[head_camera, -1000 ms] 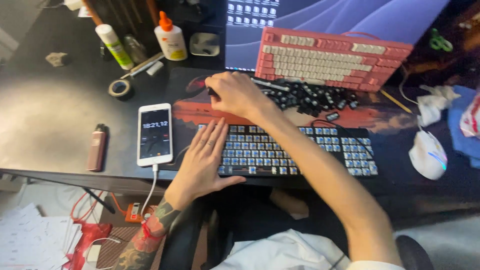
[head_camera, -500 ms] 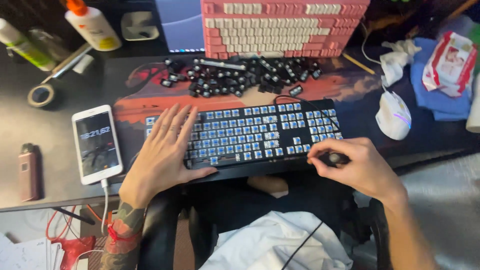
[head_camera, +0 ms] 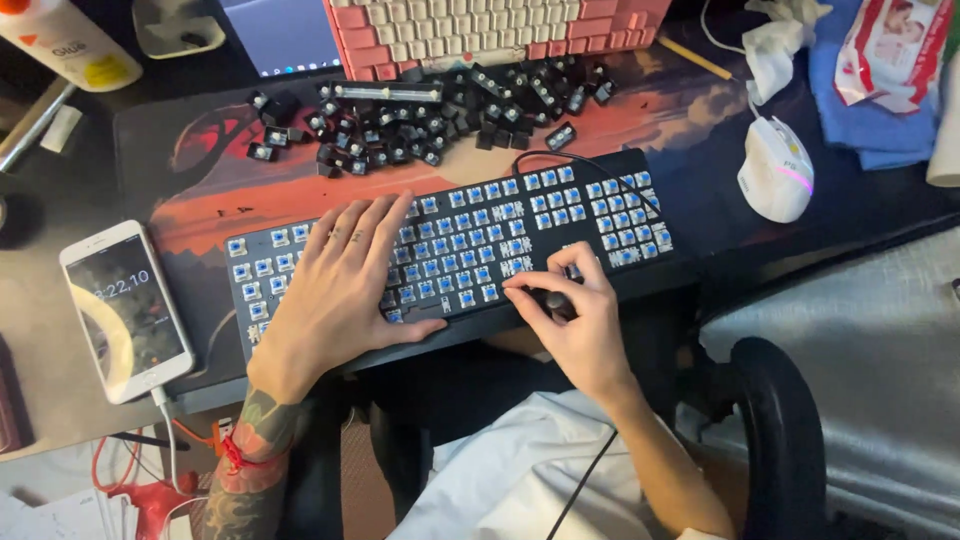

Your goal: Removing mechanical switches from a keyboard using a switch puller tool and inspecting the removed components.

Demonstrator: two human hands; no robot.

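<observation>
Stripped black keyboard sits square on the desk mat, keycaps off, blue switches bare.

Left hand lies flat and open on its left half, pinning it steady; right hand pinches a small dark keycap at its front edge; loose keycap pile just behind.

Two keyboards: a black bare-switch keyboard and a pink-and-cream keyboard; one white phone; one white mouse; one heap of loose black keycaps.
</observation>
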